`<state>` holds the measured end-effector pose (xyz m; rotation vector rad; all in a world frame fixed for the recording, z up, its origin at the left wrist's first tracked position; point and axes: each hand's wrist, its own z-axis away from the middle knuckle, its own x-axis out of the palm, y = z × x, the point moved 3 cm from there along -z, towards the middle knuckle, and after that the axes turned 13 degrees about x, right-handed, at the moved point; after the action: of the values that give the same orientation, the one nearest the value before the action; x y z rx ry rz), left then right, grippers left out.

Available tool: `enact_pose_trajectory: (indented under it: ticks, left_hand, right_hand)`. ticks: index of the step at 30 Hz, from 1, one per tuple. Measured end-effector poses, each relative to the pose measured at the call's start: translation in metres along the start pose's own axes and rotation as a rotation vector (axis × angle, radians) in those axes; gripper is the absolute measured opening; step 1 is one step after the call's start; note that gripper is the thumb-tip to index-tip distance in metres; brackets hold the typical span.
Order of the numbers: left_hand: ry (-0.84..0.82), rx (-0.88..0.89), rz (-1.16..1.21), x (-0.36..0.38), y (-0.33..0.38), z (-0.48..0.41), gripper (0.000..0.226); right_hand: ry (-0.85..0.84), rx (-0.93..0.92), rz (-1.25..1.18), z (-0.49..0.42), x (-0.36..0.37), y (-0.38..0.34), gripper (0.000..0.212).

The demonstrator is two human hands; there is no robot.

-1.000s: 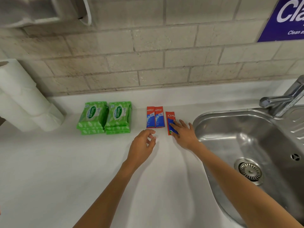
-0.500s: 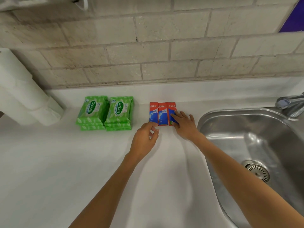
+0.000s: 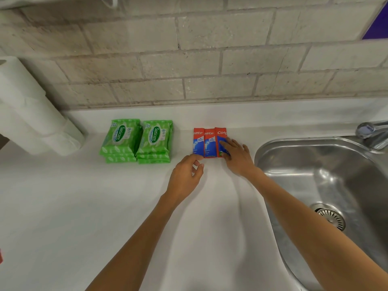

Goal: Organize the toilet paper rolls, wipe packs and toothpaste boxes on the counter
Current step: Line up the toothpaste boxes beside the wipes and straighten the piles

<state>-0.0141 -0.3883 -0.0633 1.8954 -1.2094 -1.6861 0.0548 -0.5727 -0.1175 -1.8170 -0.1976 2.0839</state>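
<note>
Three red-and-blue toothpaste boxes (image 3: 204,142) lie side by side on the white counter (image 3: 105,206), near the back wall. My right hand (image 3: 238,156) rests flat with straight fingers on the rightmost box. My left hand (image 3: 185,177) hovers just in front of the left boxes, fingers loosely curled, index tip at their near edge, holding nothing. Two stacks of green wipe packs (image 3: 137,141) stand side by side left of the boxes. White toilet paper rolls (image 3: 31,114) are stacked at the far left against the wall.
A steel sink (image 3: 327,185) with a drain and a tap (image 3: 371,133) fills the right side, its rim close to my right hand. A tiled wall runs along the back. A purple sign shows at the top right corner.
My right hand slid the rightmost toothpaste box left until it met the other two. My left hand moved slightly forward toward the boxes. The camera came closer.
</note>
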Motion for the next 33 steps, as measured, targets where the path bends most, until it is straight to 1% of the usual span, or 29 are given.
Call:
enact_pose_trajectory:
  ticks: [4, 8, 12, 18, 25, 28, 33]
  left_hand:
    - [0.024, 0.011, -0.005, -0.011, 0.003, 0.004, 0.027]
    - [0.07, 0.031, 0.0, -0.03, 0.009, 0.011, 0.025]
    - [0.096, 0.045, -0.026, -0.056, 0.014, 0.024, 0.026]
    - [0.151, 0.032, -0.113, -0.11, 0.007, 0.063, 0.03]
    - [0.231, -0.072, -0.205, -0.189, -0.031, 0.127, 0.03]
    - [0.253, -0.137, -0.251, -0.224, -0.057, 0.159, 0.029]
    - [0.245, -0.283, -0.332, -0.265, -0.104, 0.211, 0.031]
  right_hand:
    - [0.074, 0.006, -0.15, 0.017, -0.009, -0.013, 0.046]
    - [0.086, -0.034, -0.303, 0.045, -0.022, -0.041, 0.04]
    - [0.034, -0.027, -0.489, 0.077, -0.025, -0.078, 0.029]
    - [-0.03, -0.074, -0.658, 0.121, -0.023, -0.147, 0.024]
    - [-0.146, -0.095, -0.725, 0.168, 0.014, -0.24, 0.018]
    - [-0.207, -0.115, -0.749, 0.191, 0.037, -0.282, 0.016]
    - [-0.287, -0.137, -0.746, 0.223, 0.075, -0.336, 0.013]
